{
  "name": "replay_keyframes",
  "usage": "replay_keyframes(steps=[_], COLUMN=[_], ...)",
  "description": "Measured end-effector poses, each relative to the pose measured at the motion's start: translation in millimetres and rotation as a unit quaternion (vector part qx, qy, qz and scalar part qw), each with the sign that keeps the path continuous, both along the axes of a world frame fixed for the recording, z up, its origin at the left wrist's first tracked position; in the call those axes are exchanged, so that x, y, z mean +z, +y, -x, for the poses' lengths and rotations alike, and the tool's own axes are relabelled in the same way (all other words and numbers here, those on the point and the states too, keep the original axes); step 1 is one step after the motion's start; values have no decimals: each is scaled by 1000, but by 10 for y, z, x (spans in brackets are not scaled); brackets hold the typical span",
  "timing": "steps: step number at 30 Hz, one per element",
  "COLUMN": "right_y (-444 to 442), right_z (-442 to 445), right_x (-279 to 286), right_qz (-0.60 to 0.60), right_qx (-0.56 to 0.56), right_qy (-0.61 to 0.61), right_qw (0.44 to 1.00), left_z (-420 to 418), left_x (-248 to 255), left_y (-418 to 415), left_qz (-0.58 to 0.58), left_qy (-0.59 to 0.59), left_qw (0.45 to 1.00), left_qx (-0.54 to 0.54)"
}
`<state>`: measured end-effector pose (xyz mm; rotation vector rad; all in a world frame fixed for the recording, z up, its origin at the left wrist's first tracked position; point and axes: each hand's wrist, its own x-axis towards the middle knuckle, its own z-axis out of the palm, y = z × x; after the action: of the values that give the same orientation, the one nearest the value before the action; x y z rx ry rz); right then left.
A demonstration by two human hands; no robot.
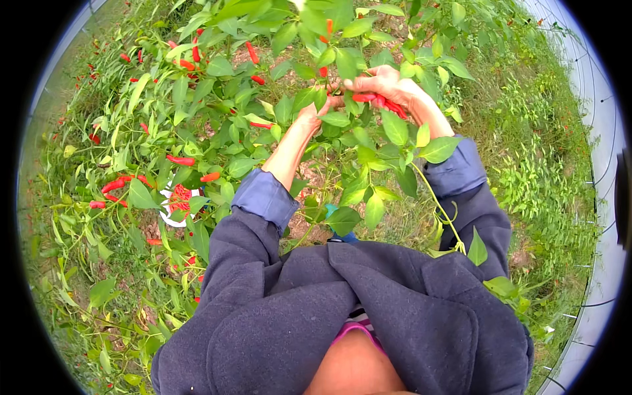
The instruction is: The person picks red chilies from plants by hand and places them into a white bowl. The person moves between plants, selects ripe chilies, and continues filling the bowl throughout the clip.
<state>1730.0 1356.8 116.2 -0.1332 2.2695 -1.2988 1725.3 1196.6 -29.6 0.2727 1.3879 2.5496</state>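
Note:
Several picked red chili peppers point(380, 101) are bunched in my right hand point(392, 89), their tips showing below the fingers. The thumb and forefinger of that hand point left into a chili plant. My left hand point(312, 113) reaches into the same plant from the other side, close to the right fingertips. Green leaves point(335, 118) cover most of its fingers, so what it grips is hidden. Just above the hands, a red chili point(323, 71) hangs among the leaves.
A white container point(174, 221) holding red chilies stands among the plants at left. Ripe chilies point(180, 160) hang on stems around it. A bent stem point(437, 197) crosses before my right sleeve. Pale plastic sheeting point(600, 148) curves along the right edge.

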Motion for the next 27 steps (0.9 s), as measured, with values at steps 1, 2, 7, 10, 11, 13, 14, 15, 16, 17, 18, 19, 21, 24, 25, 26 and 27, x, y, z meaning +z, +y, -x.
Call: replay_keyframes(steps=[1,2,7,10,11,13,14,15,16,17,18,19,21,24,25,26,27], right_y=[4,-2,9,-153,-240,-235,-202,-176,-121,-58,-65,-100,-86,24,115,138,140], right_z=[-35,-87,-117,-319,-402,-446,-426,-398,-330,-282,-289,-316,-334,-442,-447,-422,-427], right_x=[47,87,-20,83,161,110,43,-40,-155,-236,-215,-122,46,-29,-115,-196,-268], right_qz=[-50,-100,-344,-400,-381,-332,-325,-316,-326,-330,-328,-313,-238,40,105,172,238], right_qx=[26,52,132,177,182,180,182,185,191,199,219,248,263,200,179,173,164], right_qy=[38,75,192,239,246,288,297,305,300,293,266,211,77,6,-29,-64,-103], right_qw=[998,991,909,867,872,880,880,879,876,875,880,892,932,979,978,968,952], left_z=[7,36,7,-99,-70,19,27,34,0,-10,-27,-35,-164,-282,-347,-326,-312], left_x=[8,28,179,316,230,48,35,13,74,105,116,120,311,456,548,422,221], left_y=[-17,-35,-47,-106,-166,-182,-190,-207,-181,-168,-195,-270,-321,-421,-358,-379,-399], left_qz=[31,63,2,120,132,120,99,79,174,242,309,351,418,257,259,261,260], left_qy=[-16,-32,-127,-107,-73,-54,-70,-87,-41,20,76,147,173,-12,-7,-31,-59], left_qw=[999,997,988,983,986,988,988,987,978,965,944,922,890,952,949,956,960], left_qx=[-5,-11,-84,-86,-74,-83,-96,-107,-105,-101,-87,-71,-54,-165,-179,-131,-84])
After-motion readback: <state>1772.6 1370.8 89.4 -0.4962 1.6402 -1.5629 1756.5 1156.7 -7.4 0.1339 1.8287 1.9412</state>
